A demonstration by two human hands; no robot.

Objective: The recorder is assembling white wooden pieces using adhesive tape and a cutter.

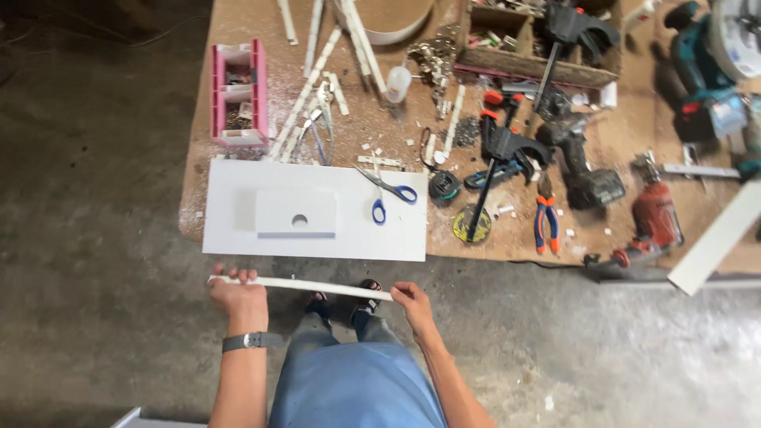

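Observation:
A long thin white strip (317, 286) is stretched level between my two hands, just in front of the workbench edge. My left hand (238, 295), with a watch on the wrist, grips its left end. At the other end, my right hand (412, 305) pinches the strip. Beyond the strip a white rectangular panel (238, 230) lies flat on the bench, with a smaller white block with a round hole (295, 212) on top. Blue-handled scissors (386, 190) rest on the panel's right part.
A pink parts organiser (238, 95) and loose white strips (313, 87) lie behind the panel. To the right are clamps (499, 150), orange pliers (545, 222), a cordless drill (583, 170), a red power tool (654, 218), and a wooden tray (539, 40). Concrete floor (87, 238) surrounds the bench.

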